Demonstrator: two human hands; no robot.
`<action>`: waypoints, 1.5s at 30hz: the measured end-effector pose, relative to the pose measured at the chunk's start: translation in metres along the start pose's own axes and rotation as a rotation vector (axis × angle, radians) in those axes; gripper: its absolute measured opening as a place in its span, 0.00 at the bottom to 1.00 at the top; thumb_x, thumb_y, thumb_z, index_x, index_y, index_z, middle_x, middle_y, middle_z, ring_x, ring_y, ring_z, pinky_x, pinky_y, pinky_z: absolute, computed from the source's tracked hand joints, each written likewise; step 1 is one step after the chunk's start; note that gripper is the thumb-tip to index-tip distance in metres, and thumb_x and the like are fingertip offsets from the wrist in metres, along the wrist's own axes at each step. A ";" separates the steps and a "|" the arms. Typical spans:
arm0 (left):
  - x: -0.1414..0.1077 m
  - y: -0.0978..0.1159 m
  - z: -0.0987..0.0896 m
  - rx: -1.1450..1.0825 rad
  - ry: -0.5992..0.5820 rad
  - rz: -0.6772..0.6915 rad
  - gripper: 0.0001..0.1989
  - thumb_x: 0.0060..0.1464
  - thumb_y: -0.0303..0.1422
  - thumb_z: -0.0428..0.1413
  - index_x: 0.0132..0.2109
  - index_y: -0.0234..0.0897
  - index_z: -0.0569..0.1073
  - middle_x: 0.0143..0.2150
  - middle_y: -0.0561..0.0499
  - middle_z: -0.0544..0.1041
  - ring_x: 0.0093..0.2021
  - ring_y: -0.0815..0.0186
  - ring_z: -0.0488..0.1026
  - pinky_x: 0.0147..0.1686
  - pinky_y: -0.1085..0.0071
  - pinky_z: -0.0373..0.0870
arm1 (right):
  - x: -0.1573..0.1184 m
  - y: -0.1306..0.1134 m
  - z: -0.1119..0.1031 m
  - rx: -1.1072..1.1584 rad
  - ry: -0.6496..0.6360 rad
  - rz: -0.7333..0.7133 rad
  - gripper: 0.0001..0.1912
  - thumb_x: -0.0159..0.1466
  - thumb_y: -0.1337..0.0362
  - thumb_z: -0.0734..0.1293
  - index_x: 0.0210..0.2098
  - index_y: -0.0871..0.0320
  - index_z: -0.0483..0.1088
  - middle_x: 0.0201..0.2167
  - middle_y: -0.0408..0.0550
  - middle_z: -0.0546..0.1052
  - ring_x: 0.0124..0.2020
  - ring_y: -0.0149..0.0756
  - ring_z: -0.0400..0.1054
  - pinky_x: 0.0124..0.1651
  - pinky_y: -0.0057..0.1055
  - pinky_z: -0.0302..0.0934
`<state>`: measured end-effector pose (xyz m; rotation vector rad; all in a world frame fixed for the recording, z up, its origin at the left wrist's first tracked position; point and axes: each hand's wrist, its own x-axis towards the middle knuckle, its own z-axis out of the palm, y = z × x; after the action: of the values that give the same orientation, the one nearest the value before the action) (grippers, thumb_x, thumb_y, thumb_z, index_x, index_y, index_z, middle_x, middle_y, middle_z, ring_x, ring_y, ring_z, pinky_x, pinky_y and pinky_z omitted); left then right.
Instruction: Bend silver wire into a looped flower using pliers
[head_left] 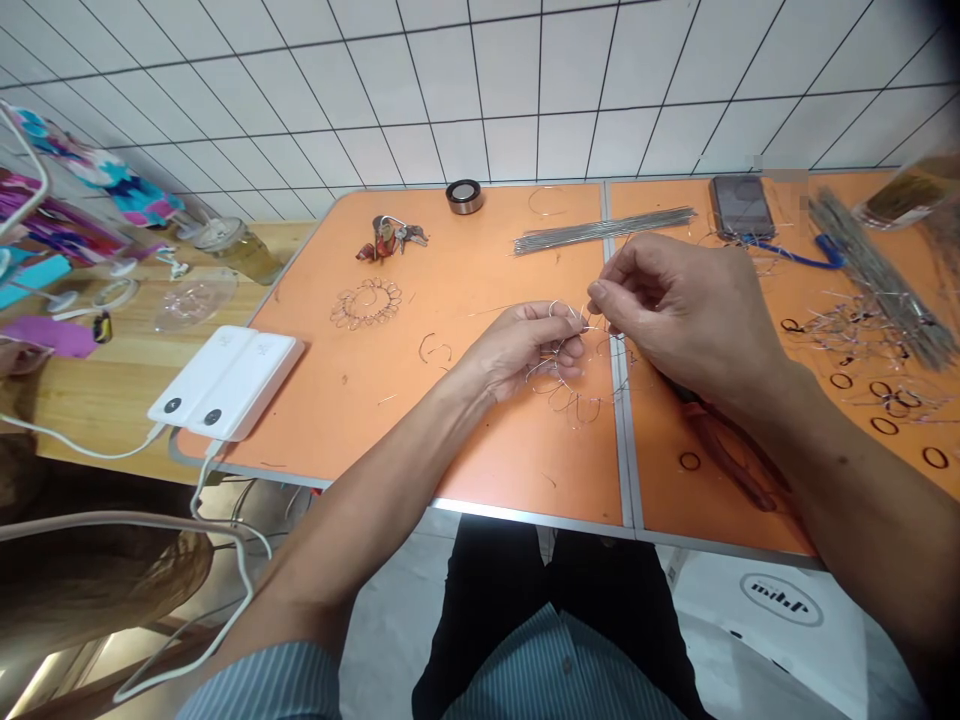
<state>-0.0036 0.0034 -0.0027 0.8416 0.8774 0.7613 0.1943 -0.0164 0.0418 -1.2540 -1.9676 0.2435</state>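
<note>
Over the middle of the orange table, my left hand (536,345) pinches a ring of thin looped wire (577,400), whose loops hang below the fingers. Close by on the right, my right hand (660,295) is closed in a pinch at the upper edge of the same wire ring, thumb against forefinger. The exact bit of wire between those fingertips is too fine to make out clearly. Partly under my right forearm lie pliers (724,450) with red handles. A similar looped wire ring (367,303) rests flat on the table at the left.
Straight wires (600,232) lie in a bundle behind my hands; a thicker bundle (885,270) is at right, beside wire scraps and small dark rings (885,425). A tape roll (464,197), keys (394,238), a phone (741,207) and a white power bank (225,383) surround the work area.
</note>
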 end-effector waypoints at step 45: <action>0.004 0.007 -0.013 -0.068 0.094 0.119 0.10 0.67 0.31 0.69 0.37 0.37 0.78 0.31 0.54 0.80 0.27 0.73 0.74 0.39 0.71 0.82 | 0.046 0.003 -0.002 0.247 -0.185 0.003 0.14 0.72 0.51 0.79 0.33 0.47 0.79 0.33 0.46 0.86 0.32 0.44 0.81 0.33 0.44 0.71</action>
<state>-0.0143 0.0140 -0.0035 0.8078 0.8853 0.9359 0.1880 0.0234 0.0648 -1.1065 -2.0174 0.6044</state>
